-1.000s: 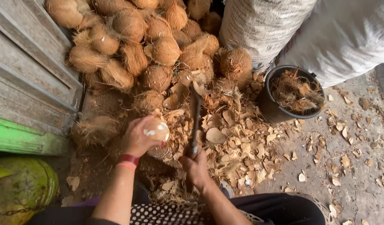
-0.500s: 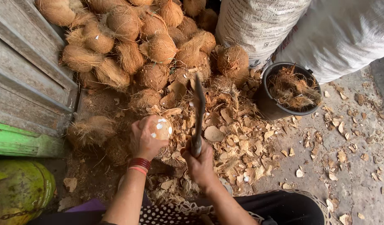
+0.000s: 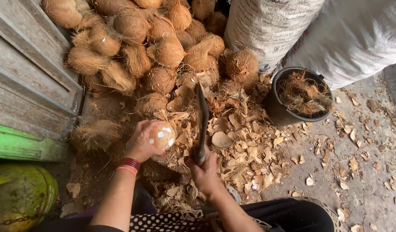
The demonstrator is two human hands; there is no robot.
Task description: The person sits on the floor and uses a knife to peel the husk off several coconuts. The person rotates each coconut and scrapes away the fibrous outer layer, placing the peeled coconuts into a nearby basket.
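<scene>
My left hand (image 3: pixel 142 141) grips a partly peeled coconut (image 3: pixel 163 134), brown with white patches, held low over the husk litter. My right hand (image 3: pixel 204 172) is closed on the handle of a long dark cleaver (image 3: pixel 201 116), whose blade points away from me just to the right of the coconut. Red bangles sit on my left wrist. Blade and coconut are a few centimetres apart.
A pile of several husked brown coconuts (image 3: pixel 138 47) lies ahead at the top. A black bucket of fibre (image 3: pixel 283 111) stands at right, under big white sacks (image 3: pixel 335 34). Shell chips (image 3: pixel 249 146) cover the ground. Wooden planks (image 3: pixel 26 86) and a green object (image 3: pixel 22 193) sit at left.
The cleaver has lifted and swung slightly, its blade now raised beside the coconut. My left hand has turned the coconut a little, and the view has shifted downward.
</scene>
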